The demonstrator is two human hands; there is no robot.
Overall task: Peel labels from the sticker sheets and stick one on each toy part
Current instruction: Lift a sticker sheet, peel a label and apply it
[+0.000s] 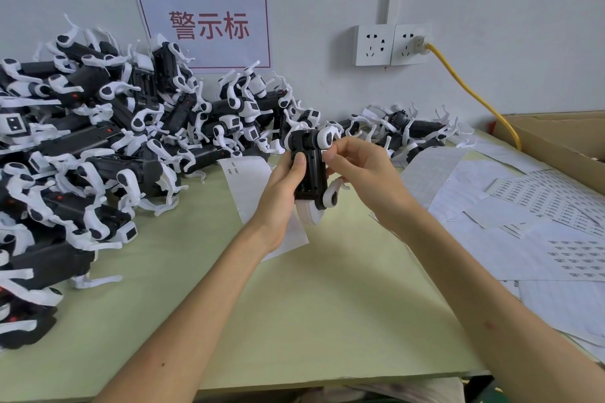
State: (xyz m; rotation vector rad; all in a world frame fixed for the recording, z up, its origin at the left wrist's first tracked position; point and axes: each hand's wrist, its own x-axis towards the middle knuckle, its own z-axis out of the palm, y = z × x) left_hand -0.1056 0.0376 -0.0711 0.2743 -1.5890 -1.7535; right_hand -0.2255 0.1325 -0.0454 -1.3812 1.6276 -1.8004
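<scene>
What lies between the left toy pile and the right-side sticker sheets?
Head view: a white label strip on the table, with the held toy part above it.

The left forearm (209, 298) and right forearm (474, 298) are bare for all their length over the table (327, 321). The left hand (281, 193) and right hand (363, 170) are bare too, with short, trimmed thumbnails. A small dark mole (162, 364) sits on the left forearm near the table's front edge, a small reddish mark (490, 325) is on the right forearm, and a strip of pale creased cloth (393, 391) just below that edge may be clothing.
</scene>
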